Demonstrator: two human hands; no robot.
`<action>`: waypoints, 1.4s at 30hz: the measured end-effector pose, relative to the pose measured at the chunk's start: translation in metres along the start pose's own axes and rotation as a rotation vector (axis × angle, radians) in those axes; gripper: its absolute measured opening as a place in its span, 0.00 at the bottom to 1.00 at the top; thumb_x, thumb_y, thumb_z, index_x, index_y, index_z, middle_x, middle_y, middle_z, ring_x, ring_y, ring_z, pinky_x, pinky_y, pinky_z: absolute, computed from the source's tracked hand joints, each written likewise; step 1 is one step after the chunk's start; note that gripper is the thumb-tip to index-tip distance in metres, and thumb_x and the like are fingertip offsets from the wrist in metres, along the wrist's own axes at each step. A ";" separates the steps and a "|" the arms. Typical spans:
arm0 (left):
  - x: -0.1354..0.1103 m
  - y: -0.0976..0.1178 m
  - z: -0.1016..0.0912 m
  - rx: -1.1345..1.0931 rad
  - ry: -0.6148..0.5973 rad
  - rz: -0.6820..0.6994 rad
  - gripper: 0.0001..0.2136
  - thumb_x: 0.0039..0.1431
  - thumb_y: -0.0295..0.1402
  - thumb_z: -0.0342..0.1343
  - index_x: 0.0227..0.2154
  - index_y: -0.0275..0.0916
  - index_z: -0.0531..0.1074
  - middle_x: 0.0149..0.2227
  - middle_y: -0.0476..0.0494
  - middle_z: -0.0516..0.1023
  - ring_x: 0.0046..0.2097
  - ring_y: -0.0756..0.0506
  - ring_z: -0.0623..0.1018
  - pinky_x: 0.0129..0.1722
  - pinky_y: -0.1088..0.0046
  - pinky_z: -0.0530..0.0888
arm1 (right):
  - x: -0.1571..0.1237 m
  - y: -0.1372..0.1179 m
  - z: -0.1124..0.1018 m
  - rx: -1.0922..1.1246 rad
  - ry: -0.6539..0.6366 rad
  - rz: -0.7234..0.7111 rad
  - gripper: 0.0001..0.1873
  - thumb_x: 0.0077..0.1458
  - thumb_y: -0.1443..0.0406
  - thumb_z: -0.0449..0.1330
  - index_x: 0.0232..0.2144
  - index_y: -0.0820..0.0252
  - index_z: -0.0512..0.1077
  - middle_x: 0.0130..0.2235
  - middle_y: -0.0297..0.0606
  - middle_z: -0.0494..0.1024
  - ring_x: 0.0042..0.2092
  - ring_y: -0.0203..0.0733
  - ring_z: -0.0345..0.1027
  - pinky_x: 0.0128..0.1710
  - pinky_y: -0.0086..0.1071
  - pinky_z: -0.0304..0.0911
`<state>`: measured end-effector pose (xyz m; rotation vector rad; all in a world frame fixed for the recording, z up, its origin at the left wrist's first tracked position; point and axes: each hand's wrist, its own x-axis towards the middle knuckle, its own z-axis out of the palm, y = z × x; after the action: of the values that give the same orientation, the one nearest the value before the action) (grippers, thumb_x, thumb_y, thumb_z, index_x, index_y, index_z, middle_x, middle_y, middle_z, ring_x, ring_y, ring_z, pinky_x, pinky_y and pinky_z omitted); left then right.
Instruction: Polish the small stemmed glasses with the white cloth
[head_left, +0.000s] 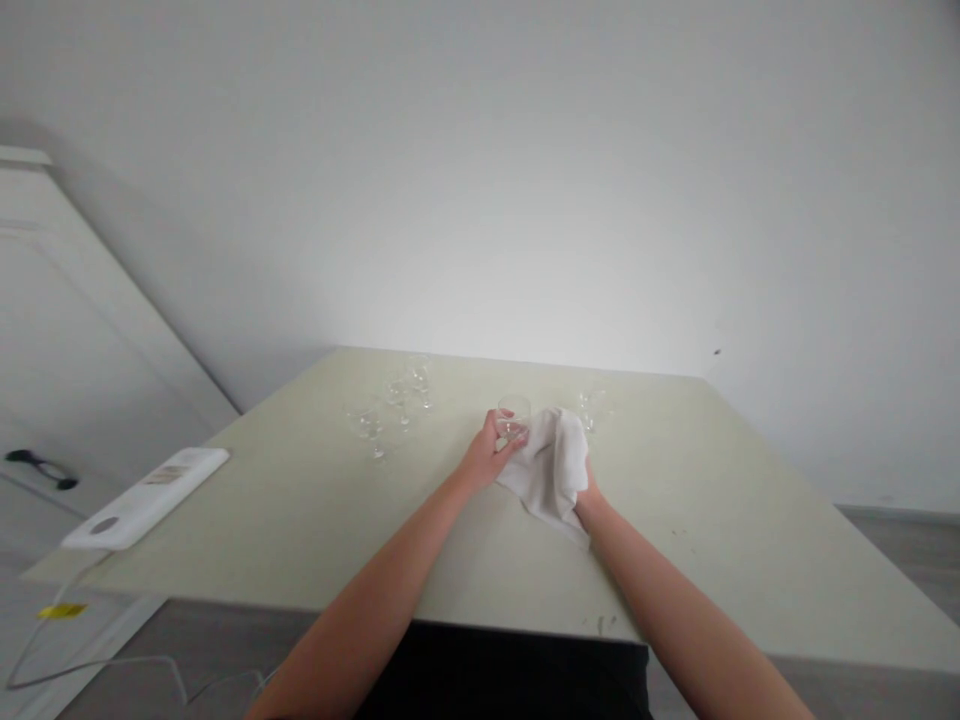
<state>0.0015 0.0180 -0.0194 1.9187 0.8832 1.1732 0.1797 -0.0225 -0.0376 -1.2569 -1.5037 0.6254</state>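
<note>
at the far left edge of the bench (315, 520) lies one white power strip (146, 497). three stemmed glasses (369, 425) stand clustered left of our hands. our left hand (486, 458) has its grip closed around one glass (513, 417), upright, just beyond the fingers. the glass touches one white cloth (555, 465) on its right, bunched in our right hand (586, 492), mostly hidden, grip holding cloth. one more glass (591, 403) stands behind.
</note>
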 end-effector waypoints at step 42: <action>0.004 0.017 -0.011 -0.521 0.059 -0.210 0.26 0.49 0.44 0.64 0.49 0.38 0.68 0.41 0.44 0.77 0.40 0.48 0.75 0.37 0.74 0.68 | -0.008 -0.020 0.012 0.081 -0.237 0.010 0.14 0.54 0.57 0.57 0.32 0.63 0.74 0.29 0.34 0.74 0.32 0.37 0.64 0.34 0.28 0.61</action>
<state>-0.0043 0.0148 0.0008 1.3468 0.7016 1.1946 0.1606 -0.0337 -0.0268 -1.1598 -1.6484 0.8584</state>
